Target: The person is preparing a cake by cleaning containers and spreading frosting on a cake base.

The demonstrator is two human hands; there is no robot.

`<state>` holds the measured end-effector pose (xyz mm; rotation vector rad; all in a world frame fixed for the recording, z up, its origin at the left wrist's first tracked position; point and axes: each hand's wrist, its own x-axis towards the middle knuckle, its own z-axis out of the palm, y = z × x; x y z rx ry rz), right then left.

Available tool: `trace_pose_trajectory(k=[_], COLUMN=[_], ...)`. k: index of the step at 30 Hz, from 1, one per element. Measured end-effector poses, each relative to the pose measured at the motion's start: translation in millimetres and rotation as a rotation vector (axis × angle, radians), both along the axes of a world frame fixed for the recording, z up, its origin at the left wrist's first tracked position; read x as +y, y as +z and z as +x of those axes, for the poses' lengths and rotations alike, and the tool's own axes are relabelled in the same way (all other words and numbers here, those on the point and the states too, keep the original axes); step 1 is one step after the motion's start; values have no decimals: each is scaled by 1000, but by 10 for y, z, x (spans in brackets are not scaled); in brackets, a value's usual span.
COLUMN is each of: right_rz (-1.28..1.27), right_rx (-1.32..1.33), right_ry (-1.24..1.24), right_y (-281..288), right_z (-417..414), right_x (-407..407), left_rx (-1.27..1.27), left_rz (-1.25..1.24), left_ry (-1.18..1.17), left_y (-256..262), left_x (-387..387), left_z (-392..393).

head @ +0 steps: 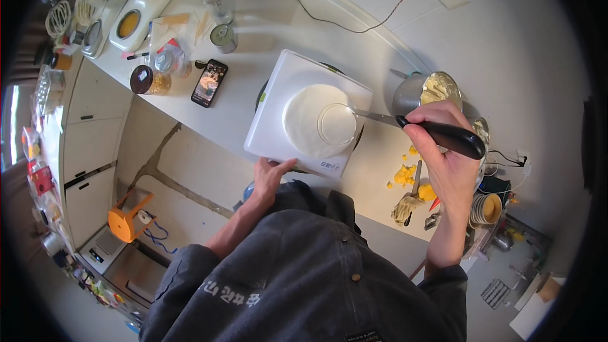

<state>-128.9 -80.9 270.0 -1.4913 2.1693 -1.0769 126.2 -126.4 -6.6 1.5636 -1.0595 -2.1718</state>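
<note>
A round cake with smooth white frosting (304, 116) sits on a square white board (270, 128). A thin double ring (336, 124) shows on the right part of the white surface. My right hand (449, 171) grips the black handle of a metal palette knife (380, 118), whose blade tip reaches the upper right edge of the cake. At the board's near edge is my left hand (267, 180), its thumb along the rim and its other fingers partly hidden beneath. Dark edges of a round stand, probably a turntable (261, 92), show from under the board.
A steel bowl of pale cream (439, 88) stands right of the board. Yellow fruit pieces (404, 175), a knife (417, 175) and a crumpled cloth (406, 208) lie nearer. Leftward are a phone (209, 83), jars (151, 80), a can (223, 39) and a stand mixer (147, 4).
</note>
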Motion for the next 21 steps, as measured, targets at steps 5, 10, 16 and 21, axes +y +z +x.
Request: trace_pose_trajectory(k=[5, 10, 16, 21], right_rz=[40, 38, -7, -30], right_rx=[20, -26, -2, -6], right_ry=[-12, -2, 46, 62], right_y=[-14, -118, -89, 19], right_z=[28, -21, -38, 31], right_x=[-22, -48, -36, -33], left_rx=[-44, -62, -43, -7], left_rz=[31, -33, -37, 0], left_ry=[-72, -46, -57, -19], left_y=[89, 69, 67, 101], left_x=[-64, -32, -38, -60], left_z=[-21, -4, -4, -18])
